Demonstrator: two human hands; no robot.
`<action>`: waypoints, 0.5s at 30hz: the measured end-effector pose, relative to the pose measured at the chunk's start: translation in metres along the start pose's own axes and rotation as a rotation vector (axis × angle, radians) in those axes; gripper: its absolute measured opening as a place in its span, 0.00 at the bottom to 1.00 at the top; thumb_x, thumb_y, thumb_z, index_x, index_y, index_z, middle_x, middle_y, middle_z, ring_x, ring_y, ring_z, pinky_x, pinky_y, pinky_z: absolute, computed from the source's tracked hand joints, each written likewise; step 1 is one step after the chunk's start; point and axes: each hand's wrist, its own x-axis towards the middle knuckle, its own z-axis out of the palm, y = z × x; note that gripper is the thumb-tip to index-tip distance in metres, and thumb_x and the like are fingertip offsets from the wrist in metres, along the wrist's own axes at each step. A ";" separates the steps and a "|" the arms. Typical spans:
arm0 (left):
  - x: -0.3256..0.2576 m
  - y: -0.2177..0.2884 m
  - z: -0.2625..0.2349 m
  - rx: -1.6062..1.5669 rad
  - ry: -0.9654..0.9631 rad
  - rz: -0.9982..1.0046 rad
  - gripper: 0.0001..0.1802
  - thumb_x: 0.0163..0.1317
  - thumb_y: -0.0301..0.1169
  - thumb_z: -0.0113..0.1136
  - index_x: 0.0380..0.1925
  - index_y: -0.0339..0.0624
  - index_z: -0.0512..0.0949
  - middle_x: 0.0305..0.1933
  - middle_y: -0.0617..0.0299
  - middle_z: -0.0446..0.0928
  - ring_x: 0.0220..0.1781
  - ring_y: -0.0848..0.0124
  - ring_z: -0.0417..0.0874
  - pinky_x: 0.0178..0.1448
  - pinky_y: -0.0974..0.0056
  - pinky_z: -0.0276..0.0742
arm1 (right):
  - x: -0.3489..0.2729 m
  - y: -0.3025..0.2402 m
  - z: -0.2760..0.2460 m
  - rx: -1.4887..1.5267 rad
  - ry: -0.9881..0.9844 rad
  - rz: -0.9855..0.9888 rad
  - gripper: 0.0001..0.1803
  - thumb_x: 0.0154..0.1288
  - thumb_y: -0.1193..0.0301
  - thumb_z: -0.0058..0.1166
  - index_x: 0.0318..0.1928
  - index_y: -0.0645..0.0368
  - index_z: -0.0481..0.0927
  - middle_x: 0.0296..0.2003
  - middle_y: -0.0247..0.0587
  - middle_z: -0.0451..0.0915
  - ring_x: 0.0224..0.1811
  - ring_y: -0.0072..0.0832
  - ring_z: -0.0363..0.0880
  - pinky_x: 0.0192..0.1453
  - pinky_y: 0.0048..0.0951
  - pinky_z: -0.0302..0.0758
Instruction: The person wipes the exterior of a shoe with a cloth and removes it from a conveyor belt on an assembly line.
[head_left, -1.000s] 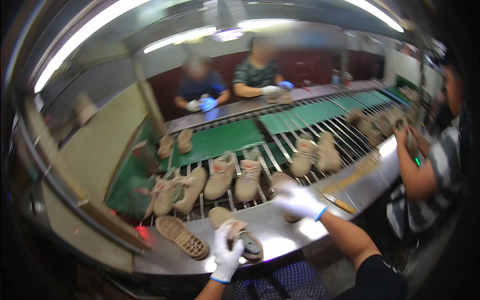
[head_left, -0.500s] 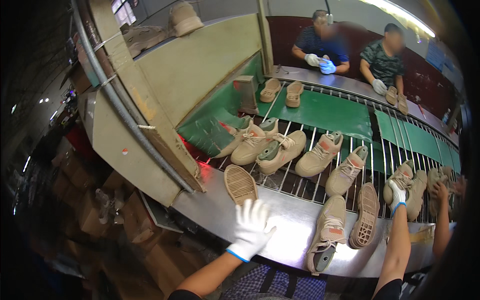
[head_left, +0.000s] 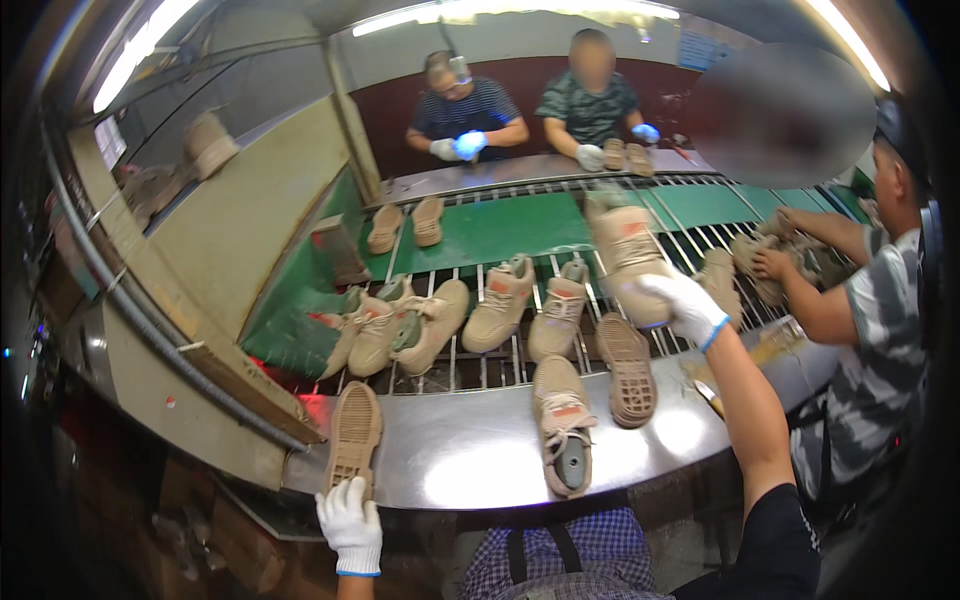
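My left hand (head_left: 350, 525) is at the near left edge of the metal counter, its gloved fingers closed on the near end of a beige shoe sole (head_left: 355, 430), tread side up. In my right hand (head_left: 690, 308), also gloved, a beige lace-up shoe (head_left: 632, 250) is held up above the rack, slightly blurred. Between my hands, another beige shoe (head_left: 565, 415) lies on the counter with a grey-green last in its opening. Beside it rests a second sole (head_left: 627, 370), tread up, partly over the rack's bars.
Several beige shoes (head_left: 495, 310) line the barred rack, with green sheets (head_left: 500, 222) behind. Two soles (head_left: 427, 222) lie at the far left. A co-worker (head_left: 870, 270) handles shoes at my right; two people sit opposite. A post with conduit (head_left: 150, 310) stands left.
My right hand has lifted the shoe from the rack. My left hand has closed on the sole, which now lies nearer me on the counter. The view has turned right.
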 end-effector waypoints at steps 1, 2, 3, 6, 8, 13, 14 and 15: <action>-0.001 -0.002 0.002 -0.027 0.029 -0.057 0.29 0.56 0.34 0.72 0.61 0.44 0.80 0.61 0.51 0.82 0.65 0.48 0.80 0.78 0.33 0.67 | -0.011 -0.017 0.027 -0.166 -0.177 -0.017 0.36 0.67 0.65 0.73 0.70 0.62 0.72 0.60 0.46 0.82 0.60 0.32 0.84 0.63 0.37 0.84; 0.004 0.008 -0.006 -0.150 0.115 -0.086 0.32 0.57 0.34 0.72 0.63 0.38 0.78 0.63 0.45 0.81 0.68 0.43 0.78 0.79 0.33 0.66 | -0.018 -0.033 0.053 -0.389 -0.359 -0.145 0.43 0.62 0.61 0.76 0.73 0.61 0.70 0.62 0.47 0.81 0.63 0.35 0.82 0.71 0.38 0.79; 0.012 0.019 -0.018 -0.259 0.152 -0.041 0.40 0.59 0.40 0.75 0.70 0.38 0.74 0.72 0.42 0.75 0.76 0.38 0.72 0.80 0.32 0.64 | -0.011 -0.028 0.060 -0.734 -0.458 -0.278 0.52 0.57 0.53 0.79 0.77 0.59 0.68 0.65 0.50 0.79 0.68 0.42 0.78 0.77 0.41 0.72; 0.032 0.072 -0.046 -0.380 0.261 0.262 0.57 0.57 0.59 0.80 0.79 0.41 0.65 0.83 0.42 0.61 0.85 0.32 0.55 0.82 0.29 0.59 | 0.000 -0.011 0.152 -0.926 -0.834 -0.239 0.61 0.53 0.43 0.77 0.80 0.60 0.63 0.75 0.57 0.71 0.76 0.46 0.73 0.80 0.43 0.69; 0.039 0.089 -0.035 -0.401 0.157 0.433 0.60 0.51 0.56 0.83 0.78 0.38 0.66 0.80 0.37 0.66 0.83 0.36 0.63 0.84 0.36 0.59 | 0.012 0.043 0.219 -0.978 -0.958 -0.229 0.57 0.53 0.46 0.77 0.77 0.63 0.68 0.72 0.59 0.76 0.74 0.50 0.75 0.78 0.44 0.72; 0.041 0.110 -0.022 -0.264 -0.098 0.064 0.45 0.61 0.42 0.74 0.75 0.37 0.67 0.72 0.42 0.75 0.67 0.43 0.81 0.68 0.44 0.80 | 0.020 0.088 0.252 -1.313 -0.744 -0.572 0.33 0.70 0.54 0.58 0.71 0.51 0.75 0.59 0.55 0.85 0.63 0.55 0.82 0.68 0.51 0.78; 0.044 0.110 -0.024 -0.222 -0.173 -0.065 0.44 0.63 0.42 0.71 0.75 0.36 0.66 0.72 0.44 0.76 0.67 0.46 0.81 0.65 0.46 0.81 | 0.019 0.070 0.237 -1.296 -0.676 -0.485 0.33 0.70 0.53 0.57 0.72 0.51 0.75 0.60 0.55 0.84 0.64 0.55 0.82 0.69 0.50 0.78; 0.050 0.110 -0.031 -0.322 -0.266 -0.235 0.43 0.63 0.41 0.71 0.74 0.34 0.67 0.73 0.41 0.74 0.72 0.41 0.77 0.69 0.44 0.79 | 0.009 0.048 0.221 -1.273 -0.612 -0.400 0.33 0.71 0.53 0.56 0.73 0.52 0.74 0.62 0.54 0.83 0.65 0.54 0.82 0.69 0.49 0.78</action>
